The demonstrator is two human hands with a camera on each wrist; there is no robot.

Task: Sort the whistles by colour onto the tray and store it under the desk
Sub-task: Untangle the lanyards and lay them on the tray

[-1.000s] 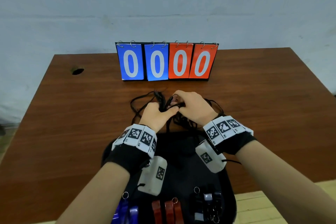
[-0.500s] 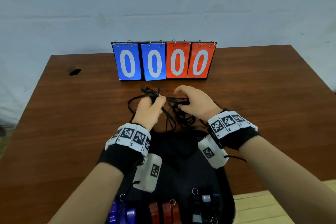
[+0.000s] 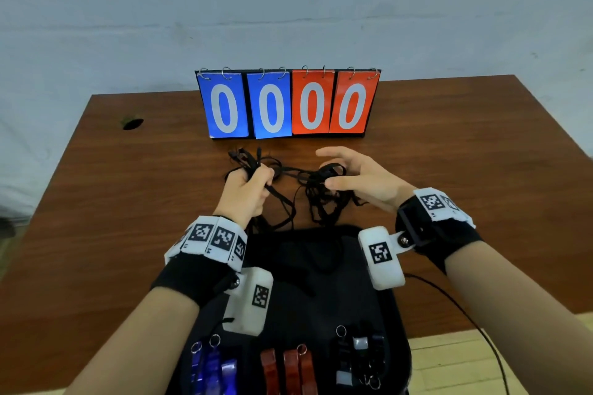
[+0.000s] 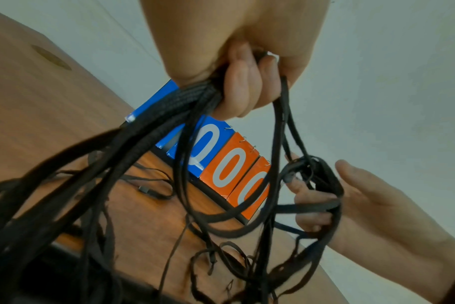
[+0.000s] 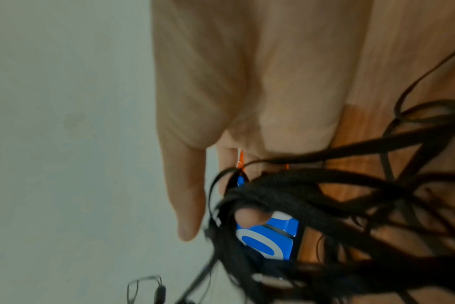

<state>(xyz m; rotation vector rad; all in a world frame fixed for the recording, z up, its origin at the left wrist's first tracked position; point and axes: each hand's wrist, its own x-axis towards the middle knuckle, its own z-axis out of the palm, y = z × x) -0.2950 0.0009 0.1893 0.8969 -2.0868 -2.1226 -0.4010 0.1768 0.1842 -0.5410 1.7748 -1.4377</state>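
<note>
A tangle of black lanyards (image 3: 317, 202) hangs between my two hands above the desk, just beyond the black tray (image 3: 321, 305). My left hand (image 3: 250, 183) grips a thick bunch of the cords in a fist (image 4: 242, 88). Off to the right, my right hand (image 3: 353, 176) has loops of cord hooked round its curled middle fingers (image 4: 312, 197), with the index finger and thumb stretched out. At the tray's near end lie blue whistles (image 3: 211, 369), red whistles (image 3: 288, 369) and black whistles (image 3: 359, 359) in separate groups. The right wrist view is blurred, with cords (image 5: 325, 195) across the hand.
A flip scoreboard (image 3: 288, 106) showing 0000 stands at the back of the brown desk (image 3: 128, 202). A cable hole (image 3: 132, 124) lies at the desk's far left. A thin black cable (image 3: 465, 314) runs off my right wrist. The tray overhangs the desk's near edge.
My hands have drawn apart. The left hand has pulled its bunch of cords to the left, and the right hand has spread its fingers and moved right with loops hooked on them.
</note>
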